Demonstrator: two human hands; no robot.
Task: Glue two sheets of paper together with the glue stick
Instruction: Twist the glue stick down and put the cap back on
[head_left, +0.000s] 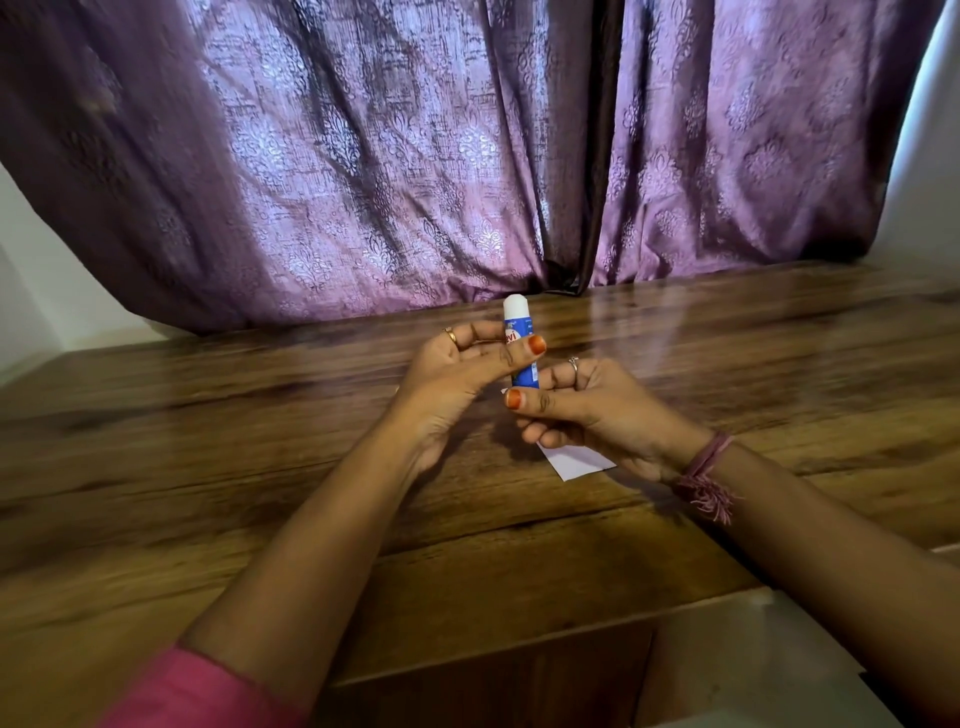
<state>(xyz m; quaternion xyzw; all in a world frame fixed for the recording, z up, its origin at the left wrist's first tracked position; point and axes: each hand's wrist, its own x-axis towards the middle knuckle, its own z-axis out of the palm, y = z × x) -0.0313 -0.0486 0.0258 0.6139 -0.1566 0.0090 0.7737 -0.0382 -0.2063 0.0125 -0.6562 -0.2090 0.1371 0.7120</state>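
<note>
Both the left hand (470, 364) and right hand (582, 410) pinch the upright glue stick (521, 349) above the paper (576, 461) on the worktop (260, 467); twisting too far could snap the glue.

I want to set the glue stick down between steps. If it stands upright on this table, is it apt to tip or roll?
The glue stick is tall and narrow, so upright it would probably tip at a nudge. Its round body would likely roll if laid down on the glossy table. The left hand and right hand both grip it now.
</note>
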